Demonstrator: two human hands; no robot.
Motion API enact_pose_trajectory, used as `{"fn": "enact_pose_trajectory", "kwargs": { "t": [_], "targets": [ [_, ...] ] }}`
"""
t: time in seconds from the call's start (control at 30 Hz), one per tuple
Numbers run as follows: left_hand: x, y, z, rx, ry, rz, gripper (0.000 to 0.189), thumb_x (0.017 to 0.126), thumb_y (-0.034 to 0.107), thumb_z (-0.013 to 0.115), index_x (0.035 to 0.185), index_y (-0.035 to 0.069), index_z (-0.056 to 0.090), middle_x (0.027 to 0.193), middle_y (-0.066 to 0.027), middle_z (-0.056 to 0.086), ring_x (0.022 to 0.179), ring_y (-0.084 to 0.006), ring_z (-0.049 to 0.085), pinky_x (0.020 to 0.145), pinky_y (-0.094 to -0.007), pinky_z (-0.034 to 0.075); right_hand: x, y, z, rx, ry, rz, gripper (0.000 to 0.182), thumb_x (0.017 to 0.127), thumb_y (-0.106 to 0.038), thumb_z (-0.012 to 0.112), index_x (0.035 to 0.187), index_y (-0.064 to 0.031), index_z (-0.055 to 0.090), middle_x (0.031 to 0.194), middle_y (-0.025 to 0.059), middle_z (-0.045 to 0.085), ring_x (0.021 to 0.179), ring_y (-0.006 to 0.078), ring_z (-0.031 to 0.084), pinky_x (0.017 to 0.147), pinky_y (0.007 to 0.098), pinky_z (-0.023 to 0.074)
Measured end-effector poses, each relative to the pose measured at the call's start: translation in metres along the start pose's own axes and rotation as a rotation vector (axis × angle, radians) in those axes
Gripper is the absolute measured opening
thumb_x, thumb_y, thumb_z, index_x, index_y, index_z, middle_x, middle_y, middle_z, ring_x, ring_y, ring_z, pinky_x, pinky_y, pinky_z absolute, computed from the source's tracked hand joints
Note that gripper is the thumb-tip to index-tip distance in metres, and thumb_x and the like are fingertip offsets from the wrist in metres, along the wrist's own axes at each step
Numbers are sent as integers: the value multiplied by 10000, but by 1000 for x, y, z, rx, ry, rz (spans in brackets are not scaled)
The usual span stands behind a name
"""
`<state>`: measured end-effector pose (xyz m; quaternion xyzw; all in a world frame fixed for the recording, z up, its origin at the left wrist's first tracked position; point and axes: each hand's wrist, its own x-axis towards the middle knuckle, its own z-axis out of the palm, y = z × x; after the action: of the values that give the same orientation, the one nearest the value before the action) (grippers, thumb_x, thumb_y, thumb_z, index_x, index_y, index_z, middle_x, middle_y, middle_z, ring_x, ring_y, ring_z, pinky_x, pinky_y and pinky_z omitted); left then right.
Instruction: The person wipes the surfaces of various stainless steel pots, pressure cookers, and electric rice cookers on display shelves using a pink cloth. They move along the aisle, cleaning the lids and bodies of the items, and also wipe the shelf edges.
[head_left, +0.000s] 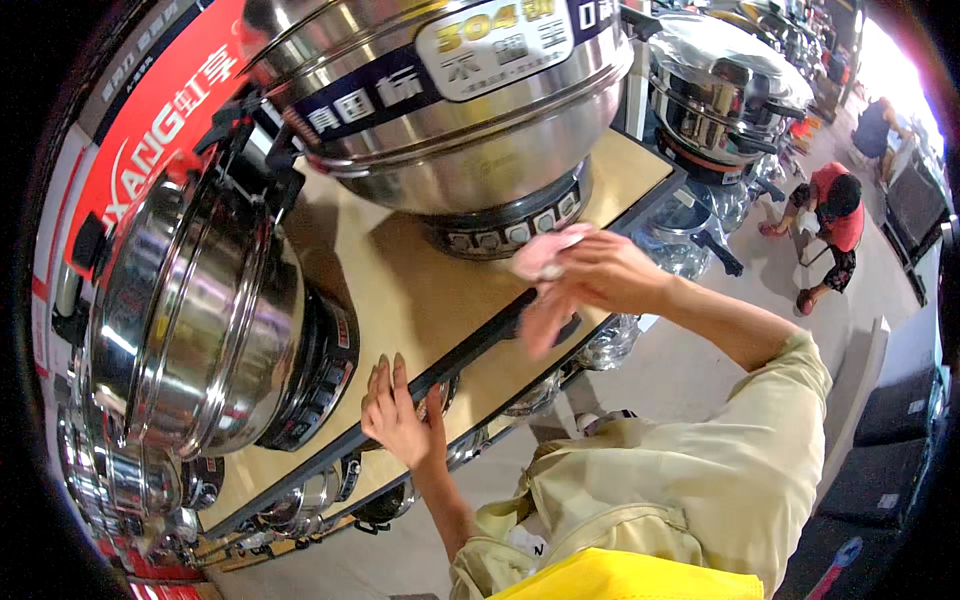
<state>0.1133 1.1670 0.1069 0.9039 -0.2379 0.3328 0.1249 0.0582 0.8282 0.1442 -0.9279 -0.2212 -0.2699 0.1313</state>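
Observation:
My right hand (611, 271) grips a pink cloth (541, 255) over the shelf's dark front edge. The cloth hangs down and looks blurred, close to the button panel of a large steel electric steamer pot (480, 165). That pot stands on the wooden shelf board (352, 225) and bears a printed label band. My left hand (401, 416) rests on the shelf's front edge, fingers apart on the board, thumb on the near side. Left of it stands a second steel electric pot (202, 322) with a black control base.
More lidded steel pots (727, 97) stand to the right, one under clear plastic. Cookware in plastic wrap (611, 341) sits below the shelf. A seated person in red (836, 206) and another person (877, 135) are on the floor side. Dark boxes (892, 405) line the right.

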Motion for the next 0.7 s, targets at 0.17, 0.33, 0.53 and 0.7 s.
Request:
{"fn": "enact_pose_trajectory", "kwargs": {
  "t": [0.17,0.33,0.53,0.7],
  "targets": [
    [-3,1,1,51,7,-49,501,860,481,489,1237,155,528,1283,-35,501,1157,-226,461,949,-401,285,-17,79,-30,-180,40,437,188,809,-207,487,774,-47,580,828,141,606,819,312,595,771,415,448],
    [-1,6,-3,41,8,-81,489,868,479,479,1224,150,544,1274,-43,510,1159,-231,459,951,-399,279,45,145,-36,-613,-613,356,386,898,-291,360,1197,-102,514,1324,50,458,1238,248,409,1002,446,342],
    [5,12,-5,-4,-3,-107,522,861,503,481,1205,119,562,1266,-68,514,1164,-257,451,961,-402,268,74,252,7,-454,-570,534,451,906,-329,334,1296,-127,437,1358,83,418,1286,284,327,999,536,309],
    [6,19,-5,-41,-1,-128,537,849,511,504,1201,109,566,1262,-66,520,1170,-258,443,981,-408,256,35,241,-1,-517,-370,425,439,878,-312,381,1272,-133,458,1274,131,475,1201,322,417,942,507,376]
  ]
}}
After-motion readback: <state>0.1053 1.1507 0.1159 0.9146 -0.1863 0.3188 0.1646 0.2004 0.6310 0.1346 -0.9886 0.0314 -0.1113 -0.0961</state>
